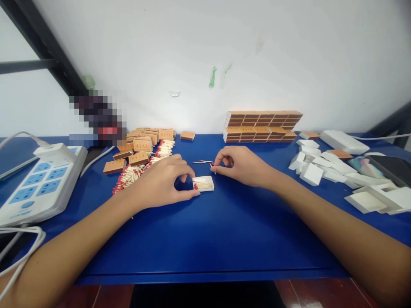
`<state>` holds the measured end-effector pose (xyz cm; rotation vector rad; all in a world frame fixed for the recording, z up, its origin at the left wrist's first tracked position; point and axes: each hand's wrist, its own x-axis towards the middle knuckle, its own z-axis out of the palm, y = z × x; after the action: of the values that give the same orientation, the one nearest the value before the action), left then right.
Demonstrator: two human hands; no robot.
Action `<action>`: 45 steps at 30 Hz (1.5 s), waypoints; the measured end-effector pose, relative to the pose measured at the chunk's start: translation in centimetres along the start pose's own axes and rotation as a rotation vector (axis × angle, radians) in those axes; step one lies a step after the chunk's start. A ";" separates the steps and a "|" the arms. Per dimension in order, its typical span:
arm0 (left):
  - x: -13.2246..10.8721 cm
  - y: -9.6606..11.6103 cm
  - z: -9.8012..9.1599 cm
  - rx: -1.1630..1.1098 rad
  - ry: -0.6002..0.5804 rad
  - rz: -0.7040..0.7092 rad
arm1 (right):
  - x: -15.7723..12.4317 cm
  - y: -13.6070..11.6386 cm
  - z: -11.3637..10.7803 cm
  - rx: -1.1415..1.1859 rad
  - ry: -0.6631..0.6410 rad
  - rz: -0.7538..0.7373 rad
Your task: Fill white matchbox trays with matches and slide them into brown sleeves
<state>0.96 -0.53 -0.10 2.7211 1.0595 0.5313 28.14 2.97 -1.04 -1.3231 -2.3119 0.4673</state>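
A small white matchbox tray [209, 187] lies on the blue table [224, 239] with several red-tipped matches [203, 185] inside. My left hand [163, 182] grips the tray's left end between thumb and fingers. Just beyond the tray's right corner, my right hand [245, 167] pinches a match [211, 164], its red head showing at the fingertips. Loose matches [202, 162] lie on the table beside those fingertips. Behind my left hand spreads a large pile of matches [131, 176], partly hidden by that hand and forearm.
Closed matchboxes [143, 144] are heaped at the back left; more stand in a stacked block [261, 127] against the wall. Empty white trays [313, 173] lie on the right near a dark phone [390, 169]. A power strip [41, 184] with cables occupies the left.
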 end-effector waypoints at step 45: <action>0.0 -0.2 0.0 0.045 0.017 -0.024 | -1.0 -1.8 -0.9 -0.108 -0.060 -0.010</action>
<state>0.84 -0.41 -0.15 2.7434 1.1210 0.5347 27.79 1.28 0.40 -1.3641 -2.4220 0.3888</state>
